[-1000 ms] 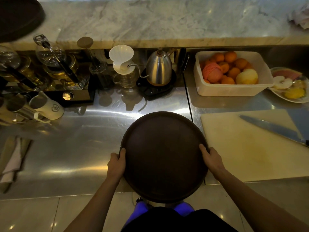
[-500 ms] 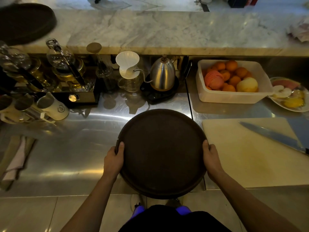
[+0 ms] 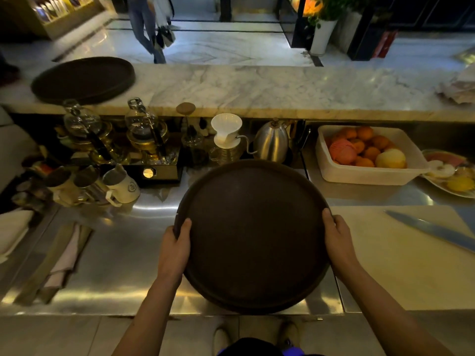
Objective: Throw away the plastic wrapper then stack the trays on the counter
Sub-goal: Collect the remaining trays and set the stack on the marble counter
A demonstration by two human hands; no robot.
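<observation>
I hold a round dark brown tray (image 3: 253,235) level above the steel worktop (image 3: 123,255). My left hand (image 3: 176,249) grips its left rim and my right hand (image 3: 338,242) grips its right rim. A second dark round tray (image 3: 83,79) lies flat on the marble counter (image 3: 257,86) at the far left, well beyond the held tray. Crumpled wrapping (image 3: 458,89) sits at the counter's far right edge.
Under the counter ledge stand glass siphon brewers (image 3: 140,129), a white dripper (image 3: 226,132), a steel kettle (image 3: 271,141) and mugs (image 3: 120,185). A white tub of fruit (image 3: 365,155), a fruit plate (image 3: 452,176), and a cutting board (image 3: 411,258) with a knife (image 3: 431,229) lie right. A person walks beyond the counter.
The tray has risen and moved forward towards the kettle, both hands still on its rim. My view has tilted up, showing the counter, the far tray and the floor beyond.
</observation>
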